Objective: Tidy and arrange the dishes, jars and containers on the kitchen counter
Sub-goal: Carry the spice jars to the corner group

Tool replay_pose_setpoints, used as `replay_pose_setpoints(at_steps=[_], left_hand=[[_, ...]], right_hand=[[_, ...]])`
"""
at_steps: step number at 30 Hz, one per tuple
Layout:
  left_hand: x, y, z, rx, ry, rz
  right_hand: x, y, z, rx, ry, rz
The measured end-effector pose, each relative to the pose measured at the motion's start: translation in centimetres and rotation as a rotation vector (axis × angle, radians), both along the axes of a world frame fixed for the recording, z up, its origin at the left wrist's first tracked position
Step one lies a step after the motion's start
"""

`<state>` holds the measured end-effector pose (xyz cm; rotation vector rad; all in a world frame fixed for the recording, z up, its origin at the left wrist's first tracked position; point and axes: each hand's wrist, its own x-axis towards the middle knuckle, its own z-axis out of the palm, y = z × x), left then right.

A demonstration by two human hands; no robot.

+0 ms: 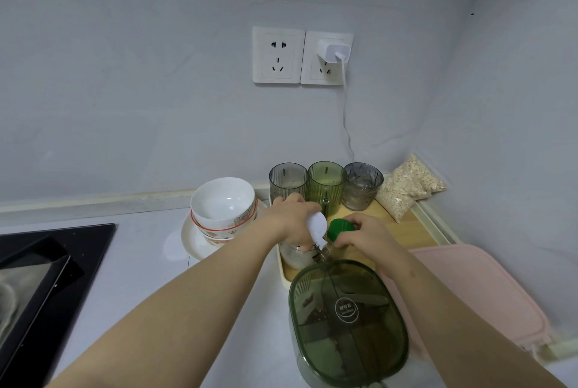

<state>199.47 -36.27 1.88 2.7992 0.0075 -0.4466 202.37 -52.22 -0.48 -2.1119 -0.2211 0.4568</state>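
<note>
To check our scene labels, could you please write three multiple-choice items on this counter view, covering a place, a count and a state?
1. Where does the stack of bowls stand?
A) inside the tray
B) on the cooktop
C) on a plate left of the tray

2. How many ribbed cups line the back of the tray?
A) three
B) two
C) five

3. What is the right hand doing?
A) lying flat on the counter
B) gripping a green cap
C) hanging idle

Key:
1 C, as the plate's rim shows under the bowls, beside the tray.
2 A, as three cups stand side by side.
3 B, as its fingers curl round the cap.
</note>
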Motion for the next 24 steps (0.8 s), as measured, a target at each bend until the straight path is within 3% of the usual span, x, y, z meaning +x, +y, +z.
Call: replay_pose_setpoints(at_steps=[9, 14, 17, 21, 24], left_hand=[[0.4, 0.8, -0.8, 0.004, -0.015, -0.036], [0.6, 1.4, -0.8, 0.069, -0.057, -0.166], [0.4, 1.6, -1.3, -0.048, -0.063, -0.145], [-0.2, 1.8, -1.7, -0.42, -0.042, 0.127], [0.0, 1.6, -2.0, -0.471, -0.056, 0.285]], right_hand=[[-0.1, 0.2, -0.1, -0.135, -0.053, 0.092], [-0.4, 0.2, -0.2, -0.144, -0.075, 0.096], [-0.4, 0.2, -0.3, -0.13, -0.048, 0.097], [-0.2, 0.2, -0.4, -0.062, 0.003, 0.102], [-0.1, 0.3, -0.3, 0.064, 0.025, 0.058]])
